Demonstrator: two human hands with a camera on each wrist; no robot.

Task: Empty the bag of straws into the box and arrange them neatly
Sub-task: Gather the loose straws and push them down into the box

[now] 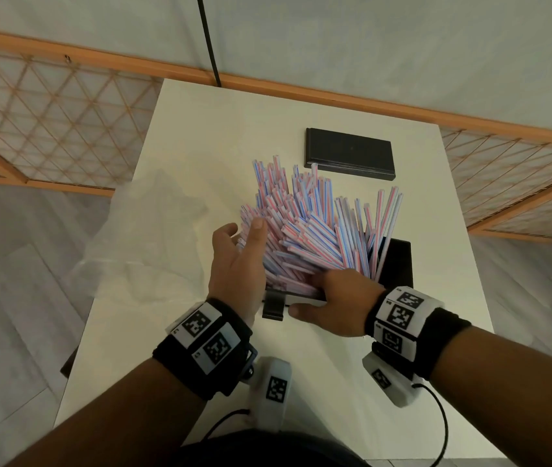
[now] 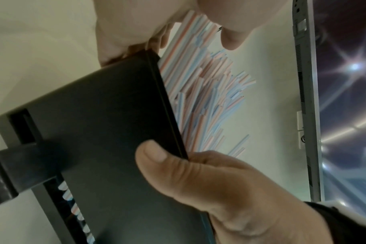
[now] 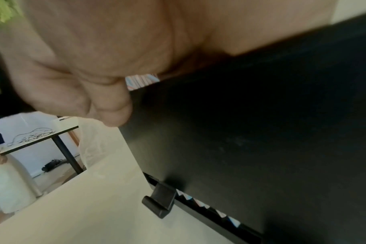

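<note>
Straws point(image 1: 305, 227), striped red, blue and white, stand in a loose, splayed bundle inside a black box point(image 1: 399, 261) near the middle of a white counter point(image 1: 200, 136), their upper ends fanning out well above the rim. The left hand point(image 1: 239, 261) lies against the left side of the bundle, fingers straight and relaxed, thumb resting on the straws. The right hand point(image 1: 338, 298) rests on the box's near edge, fingers reaching over into the lower ends of the straws and thumb stretched flat along the front wall; the left wrist view shows that thumb pressed to the dark wall. An emptied clear plastic bag point(image 1: 143, 237) lies crumpled on the counter's left side. The box's black lid point(image 1: 348, 153) lies flat farther back, apart from the box.
</note>
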